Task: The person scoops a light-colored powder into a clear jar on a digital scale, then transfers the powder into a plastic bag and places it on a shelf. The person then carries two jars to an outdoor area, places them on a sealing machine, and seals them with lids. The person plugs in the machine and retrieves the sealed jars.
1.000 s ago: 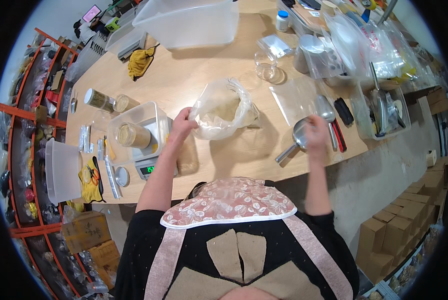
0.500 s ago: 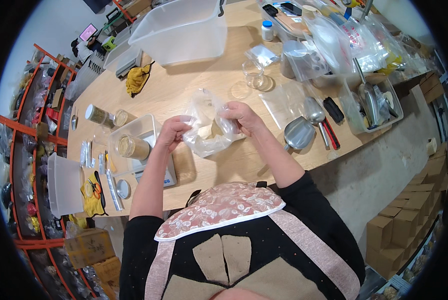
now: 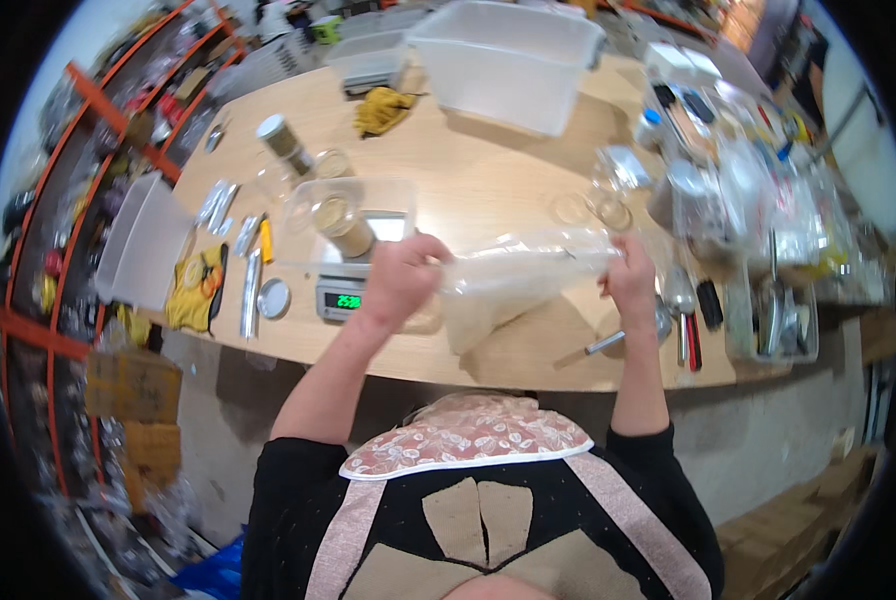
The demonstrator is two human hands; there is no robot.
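A clear plastic bag [image 3: 513, 285] is stretched sideways between my two hands, above the near part of the table. My left hand [image 3: 405, 275] is closed on the bag's left upper corner, and my right hand [image 3: 631, 278] pinches its right upper corner. The bag's lower left part hangs down; whether anything lies in it cannot be made out. Left of my left hand stands a digital scale [image 3: 330, 298] with a lit green display, carrying a clear plastic tub [image 3: 393, 190]. Inside the tub is a jar of tan contents [image 3: 343, 225]. Partly behind my right forearm lies a metal scoop [image 3: 605, 343].
A large translucent bin [image 3: 508, 70] stands at the back, beside yellow gloves [image 3: 383, 110]. To the right are a tool tub [image 3: 816, 340], a black-handled item [image 3: 709, 304] and heaped plastic bags [image 3: 808, 210]. Another jar [image 3: 283, 140] and a round lid [image 3: 274, 298] are on the left.
My hands have moved apart, pulling the bunched bag out wide and flatter. The view has turned, so the table items appear shifted to the right. The scale's display now shows.
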